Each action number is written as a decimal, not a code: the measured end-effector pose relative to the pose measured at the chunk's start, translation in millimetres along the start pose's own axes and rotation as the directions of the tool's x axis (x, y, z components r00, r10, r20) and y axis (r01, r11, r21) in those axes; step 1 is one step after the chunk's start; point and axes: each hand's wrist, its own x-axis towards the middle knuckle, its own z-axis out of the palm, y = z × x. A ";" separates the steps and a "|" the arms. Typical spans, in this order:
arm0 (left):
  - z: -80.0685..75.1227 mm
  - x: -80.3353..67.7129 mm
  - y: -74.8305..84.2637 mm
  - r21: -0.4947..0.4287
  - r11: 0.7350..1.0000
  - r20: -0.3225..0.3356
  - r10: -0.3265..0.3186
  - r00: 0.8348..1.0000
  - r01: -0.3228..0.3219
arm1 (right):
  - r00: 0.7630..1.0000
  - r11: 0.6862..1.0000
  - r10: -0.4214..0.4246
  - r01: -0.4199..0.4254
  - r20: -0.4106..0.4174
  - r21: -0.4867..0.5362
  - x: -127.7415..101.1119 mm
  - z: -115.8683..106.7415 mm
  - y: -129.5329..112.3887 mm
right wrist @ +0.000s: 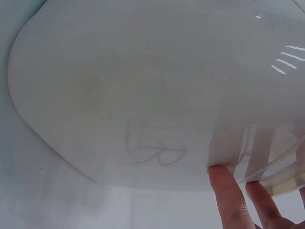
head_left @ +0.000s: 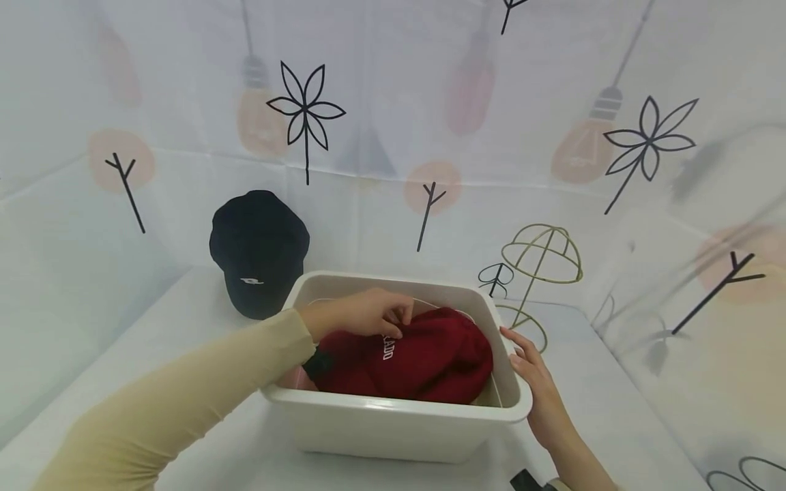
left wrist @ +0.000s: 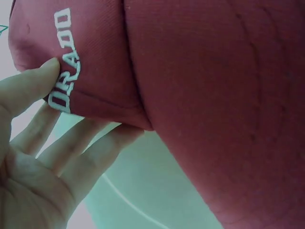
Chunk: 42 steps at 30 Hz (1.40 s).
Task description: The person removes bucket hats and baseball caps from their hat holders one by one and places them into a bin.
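Observation:
A red baseball cap (head_left: pixel 442 354) with white raised lettering lies inside a white plastic bin (head_left: pixel 393 429). My left hand (head_left: pixel 368 314) reaches over the bin's left side and pinches the cap at its lettered front. In the left wrist view, the thumb (left wrist: pixel 40 86) presses beside the letters, and the other fingers go behind the fabric. My right hand (head_left: pixel 537 389) rests against the bin's right rim from outside, fingers extended. The right wrist view shows fingertips (right wrist: pixel 221 174) on the bin's glossy wall (right wrist: pixel 143 86).
Behind the bin at the left, a black baseball cap (head_left: pixel 260 252) with a small white logo sits raised against the patterned cloth backdrop (head_left: pixel 381 82). A gold wire hat stand (head_left: pixel 534 273) stands at the back right. White cloth covers the table (head_left: pixel 233 423).

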 end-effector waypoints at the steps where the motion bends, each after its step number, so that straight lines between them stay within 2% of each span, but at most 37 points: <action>1: 0.3 1.1 0.4 0.026 1.000 0.023 -0.005 1.000 0.005 | 1.000 1.000 -0.002 0.002 0.003 0.003 0.3 0.1 -0.1; 4: 1.9 4.8 2.8 0.113 0.994 0.088 -0.009 0.996 -0.001 | 1.000 1.000 -0.011 0.011 0.008 0.012 0.8 0.5 -0.2; 7: 5.8 9.6 4.2 0.214 0.976 0.152 -0.007 0.988 -0.026 | 1.000 0.999 -0.026 0.026 0.015 0.019 1.0 0.7 -0.4; 13: 14.6 21.6 9.7 0.313 0.950 0.252 -0.059 0.966 -0.024 | 0.999 0.999 -0.044 0.043 0.025 0.015 1.8 -0.9 -1.4; 16: 17.7 27.5 13.5 0.384 0.923 0.337 -0.119 0.934 -0.021 | 0.999 0.999 -0.029 0.029 0.026 0.021 1.2 -2.2 -1.9; 20: 19.9 31.9 15.4 0.443 0.894 0.464 -0.169 0.870 -0.062 | 1.000 0.999 -0.017 0.016 0.023 0.038 -0.5 -2.5 -1.2; 23: 17.8 30.3 12.7 0.420 0.905 0.517 -0.177 0.837 -0.068 | 1.000 0.999 -0.020 0.019 0.016 0.045 -1.2 -1.1 0.6; 26: 11.8 23.1 9.4 0.355 0.935 0.534 -0.183 0.826 -0.022 | 0.999 0.998 -0.026 0.025 0.019 0.049 -1.7 0.3 2.6; 27: 9.1 19.7 8.9 0.335 0.942 0.528 -0.187 0.828 -0.001 | 0.999 0.999 -0.027 0.026 0.021 0.048 -1.8 0.4 3.0; 29: 2.4 11.4 9.2 0.285 0.957 0.497 -0.198 0.845 0.057 | 0.999 0.999 -0.029 0.028 0.025 0.044 -1.7 0.1 3.2; 31: -4.2 2.7 9.8 0.212 0.970 0.446 -0.203 0.871 0.118 | 0.999 0.999 -0.027 0.026 0.032 0.041 -1.6 -0.9 2.9; 34: -14.5 -10.7 12.6 0.130 0.977 0.350 -0.202 0.915 0.166 | 0.999 0.999 -0.015 0.014 0.034 0.031 -1.5 -2.8 2.2; 37: -23.8 -22.6 17.0 0.076 0.984 0.260 -0.177 0.949 0.163 | 0.999 1.000 -0.002 0.002 0.033 0.026 -1.8 -3.9 1.7; 42: -36.6 -40.5 21.2 0.071 0.987 0.122 -0.149 0.981 0.141 | 0.999 1.000 -0.001 0.000 0.035 0.029 -1.1 -4.0 1.4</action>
